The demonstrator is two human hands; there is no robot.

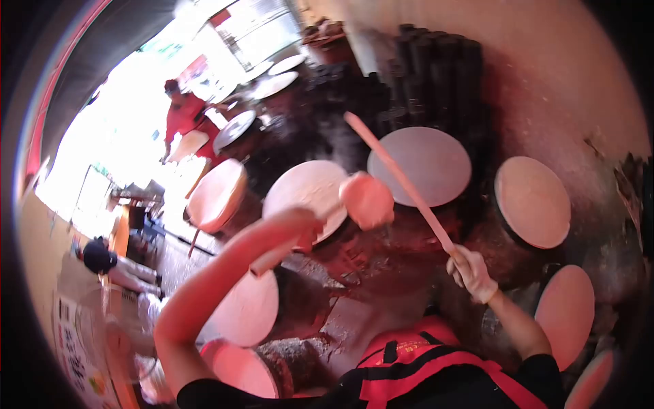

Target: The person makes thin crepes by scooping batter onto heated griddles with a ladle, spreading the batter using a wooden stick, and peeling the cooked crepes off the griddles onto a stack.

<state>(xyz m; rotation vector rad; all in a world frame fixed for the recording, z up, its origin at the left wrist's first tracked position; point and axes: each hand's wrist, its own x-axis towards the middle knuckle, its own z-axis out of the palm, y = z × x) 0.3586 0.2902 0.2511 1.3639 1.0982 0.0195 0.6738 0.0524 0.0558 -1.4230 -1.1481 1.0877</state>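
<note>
Your left hand (303,226), blurred, is closed around the handle of a round-headed scoop (367,200), whose head is over the edge of a round, pale-topped pan (300,191). Your gloved right hand (473,274) grips one end of a long flat stick (402,183), which slants across the grey-topped pan (436,160).

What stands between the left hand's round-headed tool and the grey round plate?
Nothing visible stands directly between the round-headed tool in the left hand and the grey plate; past the tool, the right hand's long stick slants across the plate.
</note>
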